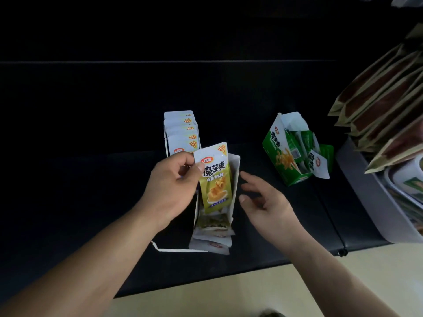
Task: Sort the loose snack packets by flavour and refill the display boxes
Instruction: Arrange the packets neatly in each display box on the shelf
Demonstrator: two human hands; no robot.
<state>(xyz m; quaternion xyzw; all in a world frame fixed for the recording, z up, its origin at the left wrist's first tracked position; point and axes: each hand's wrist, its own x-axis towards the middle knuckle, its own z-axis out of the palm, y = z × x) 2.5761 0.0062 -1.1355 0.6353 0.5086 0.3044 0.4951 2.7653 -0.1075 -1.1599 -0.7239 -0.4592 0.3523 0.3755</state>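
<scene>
A yellow-green foil snack packet (215, 179) is pinched by the left hand (171, 188), long axis aligned with the white cardboard display box (235, 175) beneath. The right hand (267, 202) is held open alongside.

Yellow-green packet (216, 179) upright over white display box (236, 179); green box (278, 154) well apart right, tilted, green packets (320, 161) spilling.

A black shelf (68, 202) runs wide under dim light, above a pale cream floor (229, 298); its back is dark.
</scene>
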